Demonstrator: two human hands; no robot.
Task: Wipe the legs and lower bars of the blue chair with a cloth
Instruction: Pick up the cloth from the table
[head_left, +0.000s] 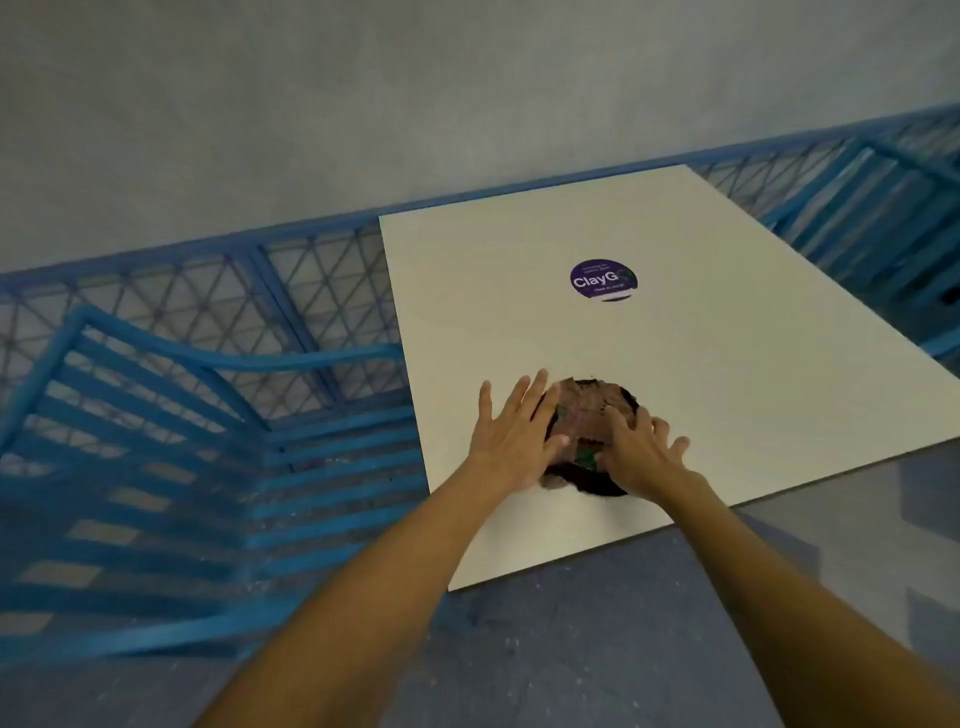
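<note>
Hands (571, 441) flank bunched cloth (592, 410), no clear axis.

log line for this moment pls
phase: picking up cloth | left hand: open, on cloth | right hand: open, on cloth | cloth: bunched on white table | blue chair: untouched

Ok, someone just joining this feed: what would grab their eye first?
Both hands, left hand and right hand, spread open over a crumpled brownish cloth near the front of the white tabletop. Next, the round purple ClayG sticker further back on that top. A slatted blue chair fills the left side.
</note>
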